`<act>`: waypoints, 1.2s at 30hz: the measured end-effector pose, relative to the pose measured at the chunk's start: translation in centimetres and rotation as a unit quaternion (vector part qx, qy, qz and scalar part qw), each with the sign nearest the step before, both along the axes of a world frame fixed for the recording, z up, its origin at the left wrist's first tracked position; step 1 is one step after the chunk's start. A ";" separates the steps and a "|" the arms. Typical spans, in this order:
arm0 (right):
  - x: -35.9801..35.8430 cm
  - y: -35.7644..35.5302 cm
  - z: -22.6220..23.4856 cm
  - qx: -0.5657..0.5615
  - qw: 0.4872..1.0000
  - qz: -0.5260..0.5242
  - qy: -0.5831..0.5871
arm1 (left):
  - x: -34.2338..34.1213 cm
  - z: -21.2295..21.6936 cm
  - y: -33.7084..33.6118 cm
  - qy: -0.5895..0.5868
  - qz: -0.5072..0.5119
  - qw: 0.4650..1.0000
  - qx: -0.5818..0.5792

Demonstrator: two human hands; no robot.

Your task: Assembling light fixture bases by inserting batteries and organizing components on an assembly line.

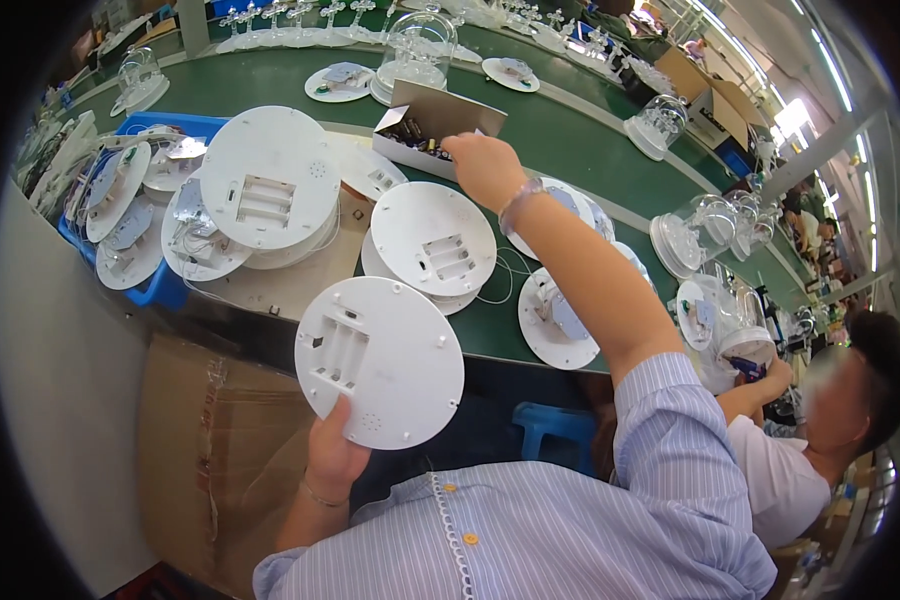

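My left hand (335, 455) grips the lower edge of a round white plastic base (410, 365), its thumb on the face below the open battery compartment (342, 350). The compartment shows bare slots. My right hand (485, 168) reaches over the near right side of a small open carton (410, 155). Small dark cylinders that look like batteries (417, 137) lie inside. The right fingers are curled down at the carton, and their tips are hidden. Between the hands, another white base (435, 240) rests on a stack with its compartment facing up.
More white bases (270, 180) are piled at left, beside a blue crate (173, 290) of bases with wired boards. Several bases (555, 320) sit under my right forearm. Clear domes (417, 50) stand along the green bench (560, 110). A co-worker (800, 450) works at right.
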State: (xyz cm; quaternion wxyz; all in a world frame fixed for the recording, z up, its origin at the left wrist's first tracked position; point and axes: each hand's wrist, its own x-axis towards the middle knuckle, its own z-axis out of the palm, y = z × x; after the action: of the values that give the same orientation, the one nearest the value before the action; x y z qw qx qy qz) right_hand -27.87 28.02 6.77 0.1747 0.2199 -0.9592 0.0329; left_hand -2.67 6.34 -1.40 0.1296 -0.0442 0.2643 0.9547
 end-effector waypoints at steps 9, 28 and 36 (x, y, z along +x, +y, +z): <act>-5.1 -2.0 0.1 0.152 0.960 -0.130 -0.194 | -0.6 -0.7 -0.8 -0.019 -0.005 1.000 0.014; -7.3 -1.9 0.0 0.212 0.943 -0.087 -0.241 | -0.9 -1.0 -1.0 -0.028 -0.007 0.999 0.023; -6.7 -2.4 -1.8 0.166 0.967 -0.103 -0.165 | -0.6 -0.5 -0.8 -0.059 0.014 0.998 -0.002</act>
State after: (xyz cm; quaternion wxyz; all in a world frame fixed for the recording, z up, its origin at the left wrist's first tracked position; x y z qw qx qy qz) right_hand -34.56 25.65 4.96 -0.0224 0.1373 -0.9842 -0.1094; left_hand -3.27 5.59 -1.86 0.1317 -0.1042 0.2580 0.9514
